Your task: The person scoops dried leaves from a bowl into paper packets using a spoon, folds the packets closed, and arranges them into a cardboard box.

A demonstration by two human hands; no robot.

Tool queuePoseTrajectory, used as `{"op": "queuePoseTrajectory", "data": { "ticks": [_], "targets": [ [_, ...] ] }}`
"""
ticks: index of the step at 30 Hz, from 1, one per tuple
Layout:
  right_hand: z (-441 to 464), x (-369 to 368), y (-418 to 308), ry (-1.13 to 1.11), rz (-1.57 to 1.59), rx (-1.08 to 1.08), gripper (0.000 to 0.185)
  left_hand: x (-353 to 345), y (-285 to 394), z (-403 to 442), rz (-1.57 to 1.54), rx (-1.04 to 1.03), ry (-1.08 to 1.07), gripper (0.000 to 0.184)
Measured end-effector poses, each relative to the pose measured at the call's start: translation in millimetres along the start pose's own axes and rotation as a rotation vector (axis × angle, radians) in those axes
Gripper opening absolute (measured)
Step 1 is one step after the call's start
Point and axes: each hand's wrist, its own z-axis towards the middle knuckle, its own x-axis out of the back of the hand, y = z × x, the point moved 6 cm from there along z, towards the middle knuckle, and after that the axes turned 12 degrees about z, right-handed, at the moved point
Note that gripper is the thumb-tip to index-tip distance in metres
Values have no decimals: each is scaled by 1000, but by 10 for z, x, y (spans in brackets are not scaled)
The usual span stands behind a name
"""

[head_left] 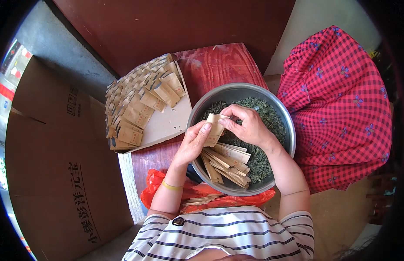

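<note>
Over a metal basin of dried green leaves, both hands meet at one small brown paper bag. My left hand grips the bag by its side, thumb across the front. Fingers of my right hand pinch the bag's upper edge; whether anything else is between them is hidden. Just below the hands, a loose bunch of flat brown paper bags lies on the leaves, inside the basin's near side.
Left of the basin, a shallow cardboard tray bears many filled paper bags on a red wooden table. A red plastic bag with more flat bags lies near my body. A tall cardboard box stands left; checked red cloth hangs right.
</note>
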Motion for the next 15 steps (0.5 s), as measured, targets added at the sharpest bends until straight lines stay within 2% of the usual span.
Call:
{"op": "queuePoseTrajectory", "data": {
  "ticks": [2,6,8,11,15],
  "targets": [
    [-6,11,-52,11,-114,42,18,52,-43,4,79,-24,81,35],
    [-16,12,-80,30,-207,50,19,53,-129,26,31,-33,114,27],
    [-19,22,-71,51,-178,58,18,77,-92,44,191,-185,165,20],
    [-17,13,-143,-9,-340,152,16,78,-30,28,185,-185,205,16],
    [-32,-18,-165,-29,-359,205,15,137,-93,12,120,-236,230,16]
  ]
}}
